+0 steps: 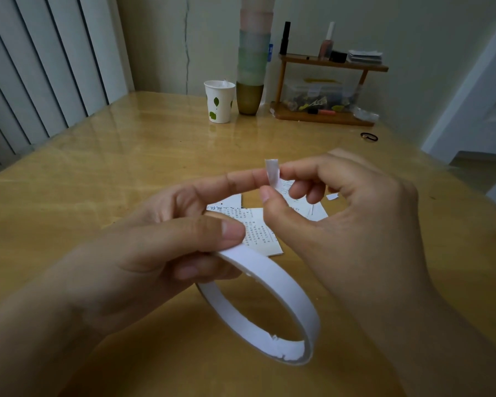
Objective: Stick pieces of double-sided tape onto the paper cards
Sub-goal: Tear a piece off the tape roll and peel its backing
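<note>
My left hand (166, 239) holds a thin white roll of double-sided tape (272, 305) above the table, thumb on its outer face and fingers inside the ring, with the index finger stretched forward. My right hand (341, 224) pinches a short white piece of tape (272, 173) between thumb and index finger, right at the left index fingertip. Below the hands, printed paper cards (262, 230) lie on the table, partly hidden by my fingers. A small white scrap (332, 196) lies beside them.
The wooden table (98, 196) carries a paper cup with green leaves (218, 101), a tall stack of cups (252, 61), a small wooden shelf (324, 116) with bottles and a plastic box, and a black hair tie (369, 136) at the back right.
</note>
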